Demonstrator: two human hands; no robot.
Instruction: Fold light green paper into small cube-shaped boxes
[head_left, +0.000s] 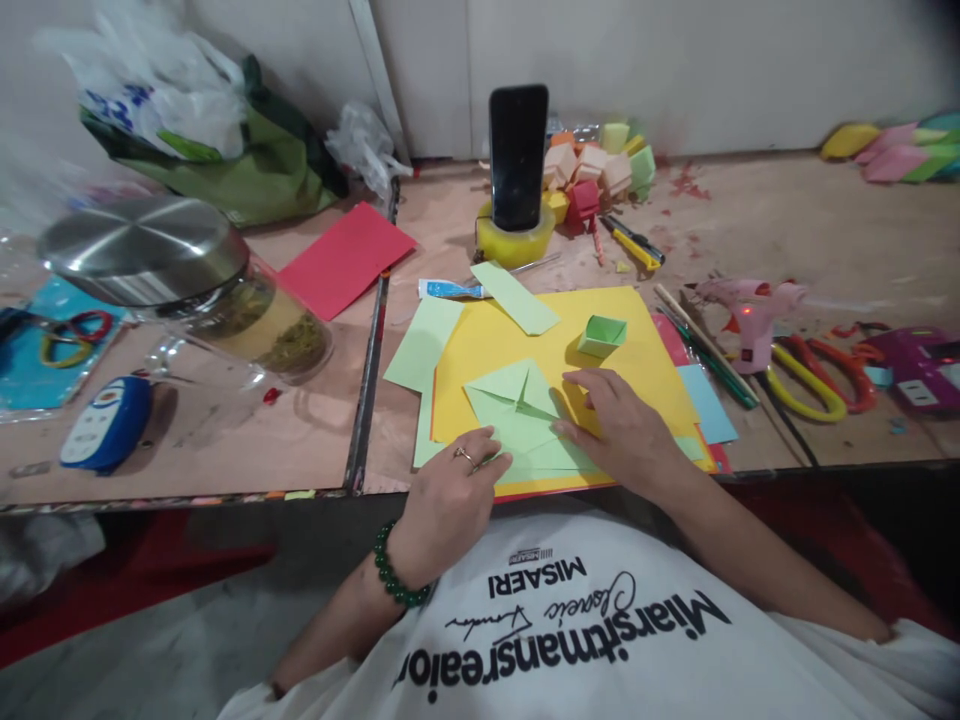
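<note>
Clock centred on your folded lt-green sheet, which lies on top of the yellow sheet, right in front of you. Creased flaps stand up slightly at its ctr.

L hand, ~7 o'clock: fingers loosely bent, tips at the near-L edge of the folded sheet; can't tell if you're pinching paper. Ring on a finger, dk-green bead bracelet at wrist.

R hand, 3–4 o'clock: thumb + index spread apart, thumb tip at the sheet's R corner, index over the yellow.

Small green paper box, approx 2 o'clock, also on the yellow, just beyond your R fingertips. Lt-green strip at 12, lying over the yellow's far edge; lt-green rect. piece at 10, near the yellow's L edge.

Farther out: smartphone at 12, upright in yellow tape roll; folded paper cubes betw. 12 and 1; yellow-blk box cutter at 1; pink glue gun betw. 2 and 3, red light showing; red sheet at 10; glass mug w/ steel lid betw. 9 and 10, tilted in view, leaves + liquid inside.
</note>
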